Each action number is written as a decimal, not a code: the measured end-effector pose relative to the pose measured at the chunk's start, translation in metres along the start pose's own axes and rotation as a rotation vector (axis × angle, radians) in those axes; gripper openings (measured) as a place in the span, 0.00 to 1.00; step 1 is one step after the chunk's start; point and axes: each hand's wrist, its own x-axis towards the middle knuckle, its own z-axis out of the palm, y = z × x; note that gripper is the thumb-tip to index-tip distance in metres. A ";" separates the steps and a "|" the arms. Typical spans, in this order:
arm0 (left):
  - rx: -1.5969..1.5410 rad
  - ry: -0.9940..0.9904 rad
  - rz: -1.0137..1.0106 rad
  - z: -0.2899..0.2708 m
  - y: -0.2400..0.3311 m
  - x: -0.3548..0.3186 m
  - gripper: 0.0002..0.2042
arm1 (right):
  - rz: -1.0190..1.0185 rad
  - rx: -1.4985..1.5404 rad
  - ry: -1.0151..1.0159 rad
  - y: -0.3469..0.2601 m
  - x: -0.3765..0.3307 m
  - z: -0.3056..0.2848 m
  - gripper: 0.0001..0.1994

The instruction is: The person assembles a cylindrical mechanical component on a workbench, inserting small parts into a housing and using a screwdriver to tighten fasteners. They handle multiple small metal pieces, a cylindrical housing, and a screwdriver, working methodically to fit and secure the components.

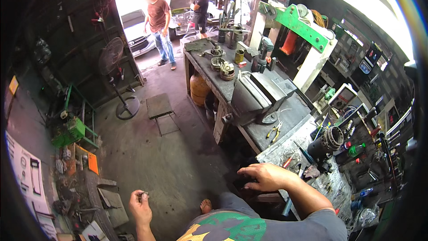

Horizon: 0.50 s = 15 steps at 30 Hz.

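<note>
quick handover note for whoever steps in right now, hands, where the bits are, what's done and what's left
Left hand: raised over the floor, pinching a small metal part in its fingertips.
Right hand: resting palm down on the near edge of the workbench, holding nothing that shows.
On the bench: yellow-handled pliers beside the big grey vise, a red-handled screwdriver just past the right hand, and a black cylinder with a ridged collar further right.
Done: the small part is in hand.
Left: it is not yet fitted or set down anywhere; the tools lie untouched.
</note>
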 end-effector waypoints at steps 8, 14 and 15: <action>-0.069 -0.052 -0.089 0.093 -0.014 0.121 0.05 | -0.046 0.073 0.064 0.057 0.163 -0.044 0.31; -0.178 -0.243 -0.060 0.172 0.002 0.266 0.04 | -0.127 0.150 0.208 0.100 0.280 -0.109 0.30; -0.113 -0.266 -0.044 0.179 0.007 0.292 0.04 | -0.111 0.192 0.205 0.101 0.296 -0.121 0.30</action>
